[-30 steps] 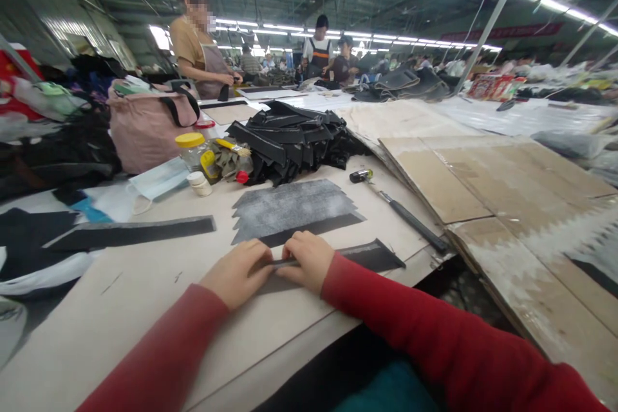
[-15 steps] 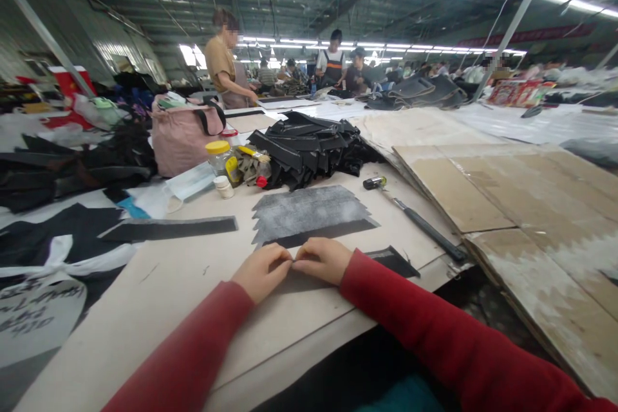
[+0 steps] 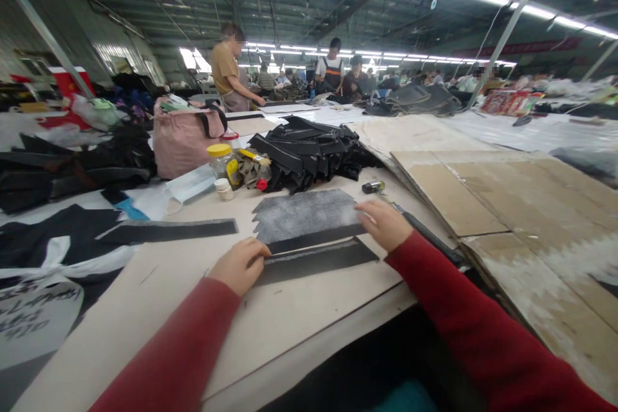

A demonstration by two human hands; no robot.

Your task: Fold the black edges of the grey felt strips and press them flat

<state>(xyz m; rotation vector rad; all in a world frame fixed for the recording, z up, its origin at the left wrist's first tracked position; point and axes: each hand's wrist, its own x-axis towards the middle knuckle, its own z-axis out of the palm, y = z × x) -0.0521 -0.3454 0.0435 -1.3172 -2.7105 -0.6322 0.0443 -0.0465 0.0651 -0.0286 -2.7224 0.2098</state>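
A black fabric strip [image 3: 321, 261] with a grey upper edge lies crosswise on the pale board. My left hand [image 3: 244, 265] is closed on the strip's left end, fingertips pinched at its upper edge. Beyond it is a stack of overlapping grey fabric strips [image 3: 302, 214], with jagged ends at the left and a black band along the near side. My right hand [image 3: 385, 224] is at the right end of this stack, fingers stretched over its edge and slightly apart. It shows nothing held.
A pale board [image 3: 309, 315] covers the table. Another strip [image 3: 178, 230] lies left. Behind are a black fabric pile [image 3: 309, 151], a yellow-lidded jar [image 3: 221, 161] and a pink bag [image 3: 181, 141]. Cardboard [image 3: 483, 199], a hammer [image 3: 429, 232] and a screwdriver [image 3: 373, 187] lie right. Co-workers [image 3: 229, 71] stand beyond.
My hands were together at the strip; now they are apart. The right hand has moved right and away from me to the grey stack. The strip shows at full length.
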